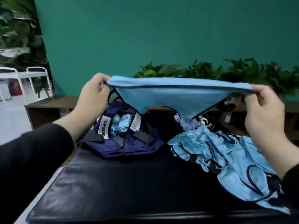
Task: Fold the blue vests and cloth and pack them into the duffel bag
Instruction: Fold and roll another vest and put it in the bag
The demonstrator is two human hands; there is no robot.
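A light blue vest with dark trim hangs stretched in the air between my hands. My left hand pinches its left end and my right hand pinches its right end. Below the vest, on the left, a navy duffel bag lies open on the black padded table, with light blue fabric inside. A heap of light blue vests with dark trim lies on the table's right side, under my right forearm. The held vest hides part of the bag's far rim.
A dark wooden bench runs behind the table, with green plants along the teal wall. White chairs stand at the far left on a pale floor. Small white and black items lie by the heap's far edge.
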